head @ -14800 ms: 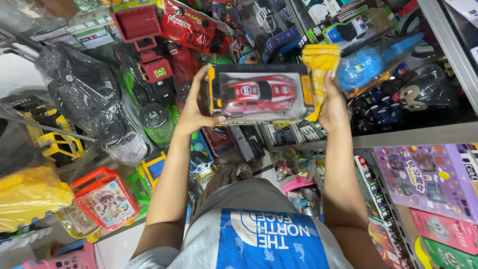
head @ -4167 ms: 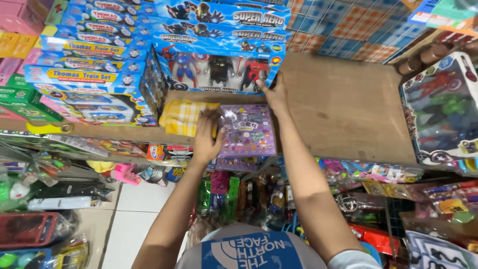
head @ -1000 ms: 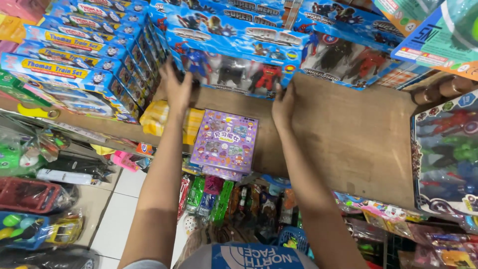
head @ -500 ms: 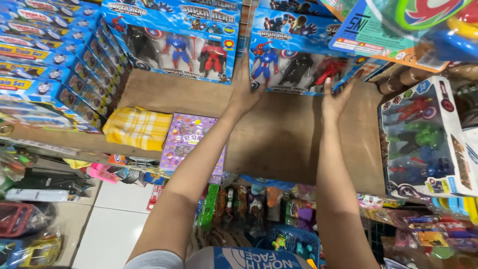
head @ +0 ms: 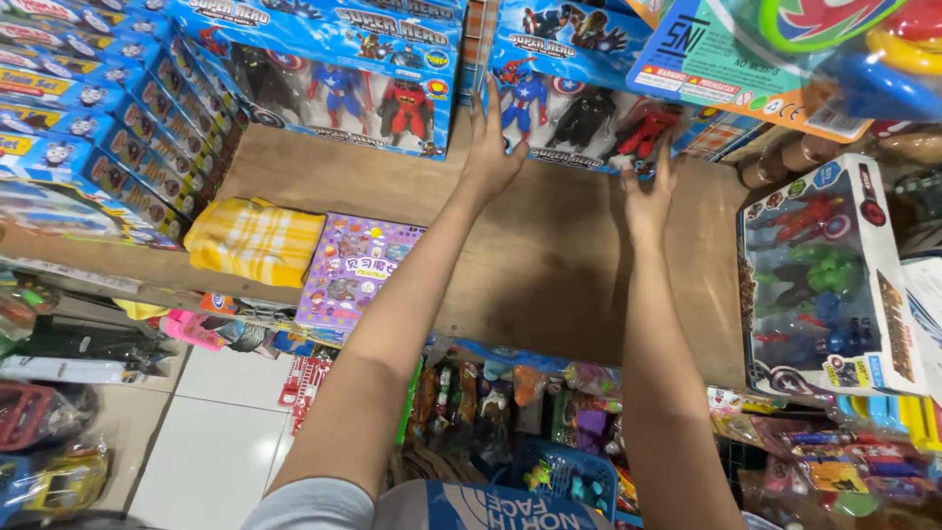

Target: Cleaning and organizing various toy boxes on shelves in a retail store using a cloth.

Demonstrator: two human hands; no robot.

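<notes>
Both arms reach up onto a bare brown wooden shelf (head: 549,265) in a crowded toy shop. The left hand (head: 488,147) lies with its fingers spread against the left end of a blue cardboard window box of three action figures (head: 579,113), which stands at the back of the shelf; its grip is released, the palm only pressing the box's edge. The right hand (head: 648,191) meets the lower right corner of the same box, fingertips touching below the red figure, and it too is spread flat rather than clenched around anything. Just to the left of that box stands a wider blue window box of action figures (head: 343,83), with a narrow gap between the two where the left hand sits. Farther left on the shelf lies a folded yellow checked cloth bundle (head: 255,240), and just beside it a flat purple sticker pack (head: 358,270) overhangs the shelf's front edge. A stack of long blue train-set boxes (head: 88,128) fills the left end. At the right end stands a white-edged window box with red, green and blue figures (head: 834,275), well apart from both hands.
</notes>
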